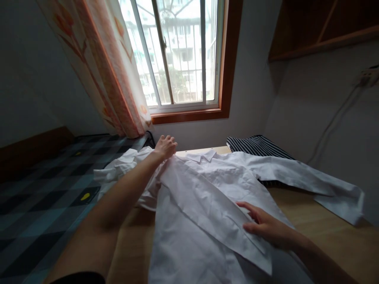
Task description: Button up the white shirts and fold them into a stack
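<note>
White cotton shirt [207,197], spread front-up on the wooden counter [334,232]: judged light, limp, crease-prone, best taken at shoulder seams or collar; left hand [166,146] rested curled at its shoulder, right hand [266,225] lay flat, open, gripping nothing.

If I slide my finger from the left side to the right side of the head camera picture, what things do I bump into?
Checked bedcover → flowery curtain → left hand on the shirt's shoulder → white shirt → right hand flat on the shirt → striped cloth → shirt's spread sleeve → wall socket.
</note>
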Tool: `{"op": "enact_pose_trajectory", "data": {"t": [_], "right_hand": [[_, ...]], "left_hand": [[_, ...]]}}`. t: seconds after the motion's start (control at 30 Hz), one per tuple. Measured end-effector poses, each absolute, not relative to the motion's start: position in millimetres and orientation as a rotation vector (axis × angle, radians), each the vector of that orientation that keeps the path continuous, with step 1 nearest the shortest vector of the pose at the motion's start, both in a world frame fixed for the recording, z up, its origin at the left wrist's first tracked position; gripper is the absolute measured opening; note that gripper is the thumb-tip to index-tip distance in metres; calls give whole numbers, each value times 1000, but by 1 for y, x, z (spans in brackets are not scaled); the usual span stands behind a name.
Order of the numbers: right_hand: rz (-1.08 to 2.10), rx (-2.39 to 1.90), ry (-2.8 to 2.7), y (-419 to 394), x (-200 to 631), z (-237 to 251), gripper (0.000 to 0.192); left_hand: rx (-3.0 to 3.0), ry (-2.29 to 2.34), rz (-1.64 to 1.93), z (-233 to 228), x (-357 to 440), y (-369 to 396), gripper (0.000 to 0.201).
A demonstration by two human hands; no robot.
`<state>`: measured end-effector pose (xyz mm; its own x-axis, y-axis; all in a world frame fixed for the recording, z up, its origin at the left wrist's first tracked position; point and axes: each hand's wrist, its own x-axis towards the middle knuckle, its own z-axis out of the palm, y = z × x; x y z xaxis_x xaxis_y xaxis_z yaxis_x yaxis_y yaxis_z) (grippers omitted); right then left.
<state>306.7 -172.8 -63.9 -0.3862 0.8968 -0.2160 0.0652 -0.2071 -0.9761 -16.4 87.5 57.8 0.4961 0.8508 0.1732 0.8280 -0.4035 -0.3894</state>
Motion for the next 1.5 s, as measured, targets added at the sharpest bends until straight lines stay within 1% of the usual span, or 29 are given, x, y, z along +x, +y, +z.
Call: {"op": "enact_pose_trajectory", "data": {"t": [0.03,0.1,0.17,0.23,0.33,0.43,0.5,0.57,0.63,0.7,0.77,0.83,0.97,1.07,1.13,1.2,1.23,1.3,1.4,1.47,1.5], "right_hand": [[1714,-1165,-1374,-175,307,-61,75],[1782,-1107,-1283,-177,306,-54,84],[1792,-1088,-1232,-178,305,-50,86],[1758,-1165,-1266,-177,308,-51,84],[1615,-1413,-1379,-177,318,-60,84],[1410,-1600,-1584,-177,333,-64,83],[1121,-1686,-1791,-176,339,-58,75],[771,-1785,-1898,-171,337,-48,64],[518,-1790,-1896,-164,323,-37,58],[415,-1599,-1965,-154,299,-34,55],[441,-1324,-2146,-145,273,-40,58],[530,-1163,-2321,-139,252,-54,63],[562,-1206,-2457,-142,245,-77,69],[567,-1253,-2453,-158,258,-78,73],[621,-1252,-2407,-169,268,-74,72],[756,-1229,-2279,-176,279,-70,64],[836,-1235,-2128,-176,285,-69,58],[947,-1256,-1626,-170,303,-68,49],[908,-1183,-668,-148,344,-66,35],[846,-1122,-206,-131,379,-66,22],[808,-1125,-64,-125,397,-66,18]], "left_hand": [[-2320,-1380,38,53,-12,74,31],[-2381,-1370,-2,38,-6,44,46],[-2464,-1353,55,17,-8,17,64],[-2502,-1349,156,-5,-17,-2,73],[-2533,-1314,209,-25,-36,-15,70],[-2564,-1273,213,-23,-43,-17,65],[-2559,-1305,237,-13,-37,-16,59],[-2502,-1370,184,-1,-29,-13,53],[-2422,-1405,95,8,-21,-6,50],[-2381,-1397,76,11,-18,4,51],[-2367,-1413,141,7,-19,14,54],[-2333,-1472,193,-1,-22,23,61],[-2269,-1544,183,-16,-28,30,74],[-2253,-1534,155,-19,-28,32,77],[-2254,-1532,170,-17,-26,33,77],[-2243,-1543,192,-13,-20,32,75],[-2239,-1541,190,-12,-15,29,73],[-2282,-1493,145,-10,0,17,68],[-2560,-1305,17,-15,34,-18,64],[-2844,-1123,-41,-23,57,-50,66],[-2979,-1001,-50,-27,68,-67,68]]}}
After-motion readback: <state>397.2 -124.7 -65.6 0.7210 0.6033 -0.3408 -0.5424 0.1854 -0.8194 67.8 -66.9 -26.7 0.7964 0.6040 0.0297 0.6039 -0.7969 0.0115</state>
